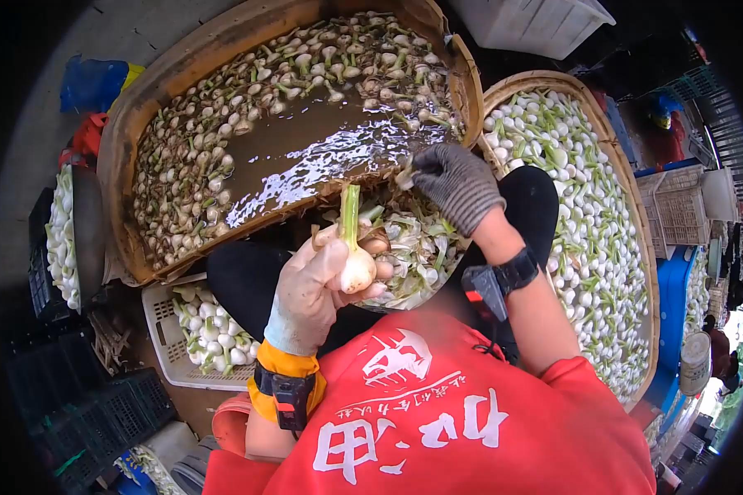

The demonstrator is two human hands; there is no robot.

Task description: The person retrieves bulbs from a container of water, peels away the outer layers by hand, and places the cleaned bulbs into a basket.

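My left hand (305, 289), in a pale glove, is closed round a garlic bulb (357, 271). The bulb is white and smooth, its cut green stem pointing up toward the tub. Up and to the right, my right hand (461, 188) wears a grey knit glove, and its fingers pinch a pale scrap of garlic skin (404, 177) near the tub's rim. Beneath both hands, a heap of peeled skins and leaves (421, 252) lies in a container between my knees.
Ahead stands a large tub (128, 157) of muddy water with many garlic bulbs floating in it. A long tub (631, 206) of cleaned garlic is at right. At left sit a white crate (169, 342) with cleaned bulbs and stacked dark crates (99, 412).
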